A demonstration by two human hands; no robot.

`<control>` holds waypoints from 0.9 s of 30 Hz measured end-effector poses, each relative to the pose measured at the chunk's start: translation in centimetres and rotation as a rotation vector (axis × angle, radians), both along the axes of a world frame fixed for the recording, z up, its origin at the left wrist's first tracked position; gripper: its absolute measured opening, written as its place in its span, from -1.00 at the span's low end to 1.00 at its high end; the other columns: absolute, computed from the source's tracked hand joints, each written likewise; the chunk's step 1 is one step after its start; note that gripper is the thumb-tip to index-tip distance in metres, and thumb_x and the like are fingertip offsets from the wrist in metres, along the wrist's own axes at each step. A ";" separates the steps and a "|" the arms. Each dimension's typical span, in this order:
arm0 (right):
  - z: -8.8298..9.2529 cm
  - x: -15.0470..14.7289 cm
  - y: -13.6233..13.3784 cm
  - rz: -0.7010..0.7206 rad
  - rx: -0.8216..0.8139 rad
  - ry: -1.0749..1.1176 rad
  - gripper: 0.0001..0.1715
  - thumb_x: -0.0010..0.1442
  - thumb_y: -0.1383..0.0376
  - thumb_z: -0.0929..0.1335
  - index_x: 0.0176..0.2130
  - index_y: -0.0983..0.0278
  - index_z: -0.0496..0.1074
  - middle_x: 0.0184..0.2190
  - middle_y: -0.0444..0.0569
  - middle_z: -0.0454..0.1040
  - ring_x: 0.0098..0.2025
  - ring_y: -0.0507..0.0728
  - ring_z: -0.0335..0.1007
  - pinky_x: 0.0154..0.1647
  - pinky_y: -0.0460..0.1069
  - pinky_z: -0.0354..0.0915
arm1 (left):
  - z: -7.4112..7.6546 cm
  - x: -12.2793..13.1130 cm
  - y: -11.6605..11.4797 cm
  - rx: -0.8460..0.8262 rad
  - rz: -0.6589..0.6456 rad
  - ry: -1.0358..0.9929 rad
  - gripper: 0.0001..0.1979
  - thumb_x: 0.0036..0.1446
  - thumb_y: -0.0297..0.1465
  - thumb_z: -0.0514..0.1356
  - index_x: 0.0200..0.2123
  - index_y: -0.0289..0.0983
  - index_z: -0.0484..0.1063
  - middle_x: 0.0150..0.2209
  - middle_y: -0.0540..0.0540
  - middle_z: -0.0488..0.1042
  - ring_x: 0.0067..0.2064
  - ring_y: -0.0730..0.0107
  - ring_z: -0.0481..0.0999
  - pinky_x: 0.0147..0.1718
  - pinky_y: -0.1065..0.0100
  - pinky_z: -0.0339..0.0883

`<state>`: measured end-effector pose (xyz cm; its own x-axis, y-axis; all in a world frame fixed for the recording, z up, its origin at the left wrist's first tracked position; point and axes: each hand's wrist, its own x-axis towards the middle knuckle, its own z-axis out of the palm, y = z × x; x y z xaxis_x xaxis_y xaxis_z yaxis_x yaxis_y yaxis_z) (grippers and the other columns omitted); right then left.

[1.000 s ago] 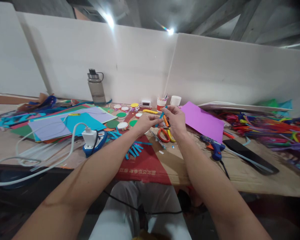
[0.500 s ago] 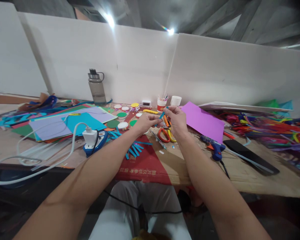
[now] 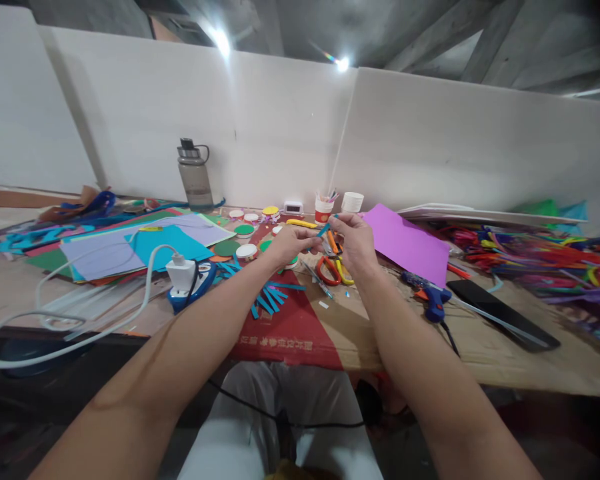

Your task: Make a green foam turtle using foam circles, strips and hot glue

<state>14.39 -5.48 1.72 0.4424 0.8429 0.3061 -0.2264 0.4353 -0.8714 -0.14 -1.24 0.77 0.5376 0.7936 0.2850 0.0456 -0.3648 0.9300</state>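
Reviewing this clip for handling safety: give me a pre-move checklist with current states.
1. Left hand gripping blue paper strip: ok, lower end pinched.
2. Right hand gripping it: ok, upper end pinched.
3. Work surface under the hands uncluttered: not ok, red-handled scissors lie there.
4. Glue gun clear of both hands: ok, lying off to the right.
5. Glue gun cool: cannot tell.

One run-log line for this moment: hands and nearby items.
left hand: pinching blue strip | right hand: pinching same strip | tabletop: purple sheet, glue gun | rear: bottle
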 end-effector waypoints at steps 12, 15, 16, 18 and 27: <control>0.1 0.4 -0.1 -0.030 -0.021 -0.042 -0.68 -0.28 0.18 0.52 -0.49 0.24 0.43 -0.53 -0.20 0.45 -0.48 -0.02 0.23 -0.47 -0.09 0.11 | 0.3 -1.1 1.0 -0.071 0.087 -0.061 -0.78 -0.06 -0.27 0.39 -0.44 -0.33 0.56 -0.45 -0.12 0.60 -0.45 0.50 0.47 -0.41 0.44 0.26; 0.1 0.6 -0.1 -0.029 -0.045 -0.060 -0.70 -0.27 0.19 0.52 -0.49 0.25 0.45 -0.55 -0.19 0.45 -0.50 -0.02 0.21 -0.50 -0.08 0.08 | 0.8 -1.7 1.3 -0.109 0.118 -0.128 -0.78 -0.10 -0.29 0.41 -0.51 -0.33 0.55 -0.51 -0.10 0.56 -0.51 0.54 0.42 -0.47 0.46 0.22; 0.1 0.6 0.0 -0.029 -0.059 -0.071 -0.70 -0.27 0.19 0.52 -0.49 0.25 0.46 -0.55 -0.18 0.44 -0.51 -0.02 0.20 -0.51 -0.08 0.07 | 1.0 -1.9 1.4 -0.132 0.127 -0.160 -0.78 -0.12 -0.29 0.43 -0.52 -0.33 0.54 -0.52 -0.10 0.55 -0.52 0.55 0.40 -0.49 0.47 0.21; 0.1 0.6 0.0 -0.026 -0.085 -0.095 -0.70 -0.27 0.19 0.52 -0.48 0.25 0.47 -0.56 -0.18 0.44 -0.51 -0.01 0.20 -0.51 -0.08 0.06 | 1.2 -2.2 1.7 -0.200 0.133 -0.245 -0.77 -0.16 -0.31 0.45 -0.53 -0.33 0.53 -0.52 -0.08 0.54 -0.51 0.55 0.41 -0.50 0.48 0.21; -0.4 -0.1 -0.3 0.113 -0.219 -0.312 -0.68 -0.28 0.13 0.52 -0.52 0.28 0.48 -0.60 -0.18 0.41 -0.57 -0.05 0.09 -0.51 -0.06 0.01 | 1.8 -2.3 1.9 -0.462 0.151 -0.639 -0.80 -0.13 -0.46 0.44 -0.48 -0.33 0.46 -0.54 0.02 0.48 -0.48 0.57 0.45 -0.54 0.53 0.23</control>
